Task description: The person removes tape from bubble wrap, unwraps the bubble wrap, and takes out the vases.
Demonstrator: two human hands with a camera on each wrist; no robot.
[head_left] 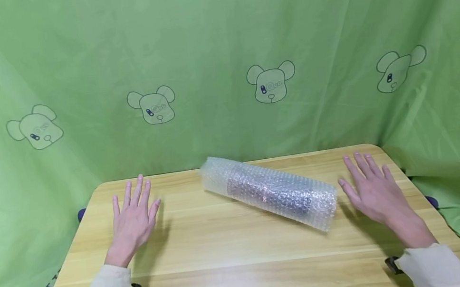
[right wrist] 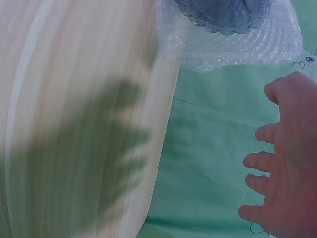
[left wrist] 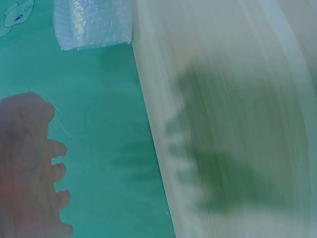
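Observation:
A long roll of clear bubble wrap (head_left: 270, 191) lies slantwise on the wooden table (head_left: 210, 265), its left end toward the back edge. Something dark and greyish shows through the wrap. From the right wrist view, a dark round object (right wrist: 225, 15) with a scalloped rim appears inside the wrap's end. My left hand (head_left: 134, 224) is left of the roll, fingers straight and spread, palm down, holding nothing. On the other side, my right hand (head_left: 376, 192) is held the same way, its thumb close to the roll's right end. Both hands cast shadows on the wood.
Behind the table hangs a green curtain (head_left: 212, 69) printed with bear heads, and it continues down both sides. The table's back edge (head_left: 173, 173) runs just beyond my fingertips. Small dark blue knobs (head_left: 432, 202) stick out at the table's sides.

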